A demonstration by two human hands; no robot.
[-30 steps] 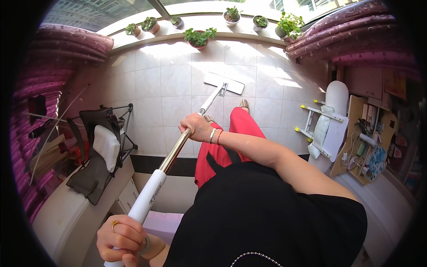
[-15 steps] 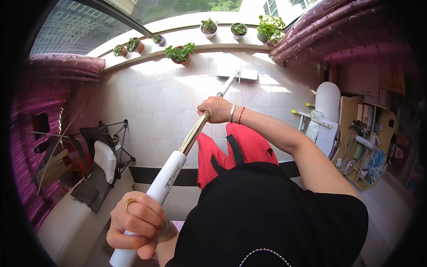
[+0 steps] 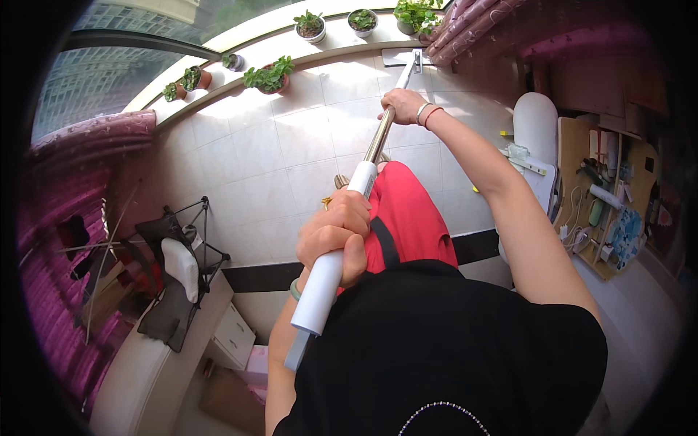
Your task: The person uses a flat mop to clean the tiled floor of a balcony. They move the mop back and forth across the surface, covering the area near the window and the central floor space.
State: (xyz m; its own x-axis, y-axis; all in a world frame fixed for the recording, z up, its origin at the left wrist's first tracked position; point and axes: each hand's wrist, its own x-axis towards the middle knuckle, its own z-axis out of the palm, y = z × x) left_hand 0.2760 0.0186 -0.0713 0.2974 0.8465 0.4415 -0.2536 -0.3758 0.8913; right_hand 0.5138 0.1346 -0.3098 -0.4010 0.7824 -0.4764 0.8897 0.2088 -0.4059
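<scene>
Head view — left hand [image 3: 334,231] and right hand [image 3: 401,107] clasp a mop [image 3: 379,139].

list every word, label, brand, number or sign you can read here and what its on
No text can be read.
White mop handle: a faint marking just beyond the left hand, too small and blurred to read.
Things on the wooden board at the right: no legible text.
</scene>
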